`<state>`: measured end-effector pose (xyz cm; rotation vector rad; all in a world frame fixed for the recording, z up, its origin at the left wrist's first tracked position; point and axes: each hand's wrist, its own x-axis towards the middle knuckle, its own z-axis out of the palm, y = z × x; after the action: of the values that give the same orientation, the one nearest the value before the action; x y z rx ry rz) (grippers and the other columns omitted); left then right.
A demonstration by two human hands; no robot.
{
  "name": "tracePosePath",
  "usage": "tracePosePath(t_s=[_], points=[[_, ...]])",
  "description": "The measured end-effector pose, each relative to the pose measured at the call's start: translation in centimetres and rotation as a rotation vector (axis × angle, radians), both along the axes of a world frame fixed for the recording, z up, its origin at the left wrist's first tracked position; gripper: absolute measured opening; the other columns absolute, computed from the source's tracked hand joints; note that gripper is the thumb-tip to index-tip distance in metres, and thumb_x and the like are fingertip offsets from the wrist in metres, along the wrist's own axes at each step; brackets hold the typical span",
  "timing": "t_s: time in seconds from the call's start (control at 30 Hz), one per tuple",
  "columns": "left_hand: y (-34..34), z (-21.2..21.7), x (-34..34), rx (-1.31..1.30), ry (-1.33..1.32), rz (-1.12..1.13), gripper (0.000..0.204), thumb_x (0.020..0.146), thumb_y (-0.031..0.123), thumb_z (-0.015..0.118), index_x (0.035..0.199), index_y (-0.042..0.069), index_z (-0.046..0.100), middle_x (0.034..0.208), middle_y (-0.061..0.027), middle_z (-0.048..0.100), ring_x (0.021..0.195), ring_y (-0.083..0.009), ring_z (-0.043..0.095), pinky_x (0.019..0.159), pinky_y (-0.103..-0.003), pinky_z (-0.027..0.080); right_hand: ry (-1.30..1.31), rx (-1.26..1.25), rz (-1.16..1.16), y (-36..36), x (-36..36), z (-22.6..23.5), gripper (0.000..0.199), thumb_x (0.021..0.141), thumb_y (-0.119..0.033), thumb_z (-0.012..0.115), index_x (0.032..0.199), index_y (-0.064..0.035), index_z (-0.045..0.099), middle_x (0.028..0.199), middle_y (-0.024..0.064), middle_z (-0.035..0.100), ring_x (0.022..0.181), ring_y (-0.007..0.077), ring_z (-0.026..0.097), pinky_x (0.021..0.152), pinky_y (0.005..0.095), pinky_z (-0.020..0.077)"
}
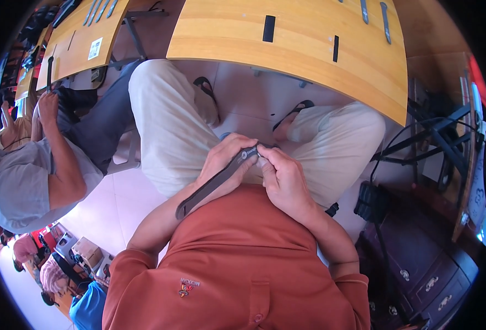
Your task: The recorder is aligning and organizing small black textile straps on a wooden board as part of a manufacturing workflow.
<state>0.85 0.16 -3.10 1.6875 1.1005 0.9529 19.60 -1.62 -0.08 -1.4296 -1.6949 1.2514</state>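
A dark grey flat strap [209,188] with a rounded end and pale printing slants across my lap, in front of my belly. My left hand [226,159] is closed around its upper part, and the long free end lies back over my left wrist. At the strap's far end, the fingers of my right hand [284,175] pinch together close to the left fingertips. A small pale bit shows at that pinch, too small to name. The two hands nearly touch, and the fingers hide that end of the strap.
A wooden table [221,41] stands ahead, with a black rectangular strip [268,28], a narrower black strip [336,48] and dark straps [386,23] on it. Left, a seated person [39,170] holds a dark strap by another table [83,44]. Dark drawers [424,275] stand right.
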Motion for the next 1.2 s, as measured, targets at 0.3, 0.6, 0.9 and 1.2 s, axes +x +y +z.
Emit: tracePosePath(t_s=[0.3,0.6,0.9,1.2], points=[[0.2,0.3,0.4,0.093,0.048,0.004,0.031,0.089,-0.005,0.069,0.119,-0.004,0.062,0.103,-0.0189,0.065,0.089,-0.036,0.068,0.076,-0.04,0.056,0.034,0.013,-0.054,0.1,-0.5,-0.2,0.027,0.102,0.003,0.053,0.126,0.0084,0.064,0.088,0.0119,0.065,0.059,0.0155,0.064,0.055,0.0321,0.0497],[0.7,-0.2,0.2,0.122,0.036,-0.08,0.03,0.089,-0.004,0.069,0.117,-0.005,0.061,0.104,-0.0201,0.065,0.09,-0.0374,0.067,0.076,-0.04,0.056,0.097,-0.113,-0.06,0.1,0.1,-0.1,0.027,0.103,0.0,0.054,0.127,0.0094,0.064,0.088,0.0111,0.066,0.057,0.0132,0.064,0.051,0.0291,0.0505],[0.3,-0.5,-0.2,0.087,0.169,-0.14,0.034,0.098,0.001,0.066,0.131,-0.004,0.057,0.114,-0.0204,0.062,0.102,-0.0355,0.065,0.087,-0.042,0.053,0.061,-0.105,-0.056,0.0,0.1,-0.5,0.03,0.104,-0.002,0.053,0.129,0.009,0.063,0.084,0.0117,0.068,0.057,0.0129,0.065,0.05,0.0287,0.0522],[0.7,-0.3,-0.3,0.076,0.176,-0.153,0.035,0.096,0.002,0.066,0.129,-0.005,0.057,0.111,-0.0201,0.063,0.101,-0.0354,0.065,0.087,-0.04,0.054,0.058,-0.184,-0.075,0.1,0.0,-0.3,0.031,0.104,-0.004,0.052,0.13,0.0094,0.063,0.078,0.0106,0.067,0.056,0.012,0.064,0.049,0.0286,0.0523]])
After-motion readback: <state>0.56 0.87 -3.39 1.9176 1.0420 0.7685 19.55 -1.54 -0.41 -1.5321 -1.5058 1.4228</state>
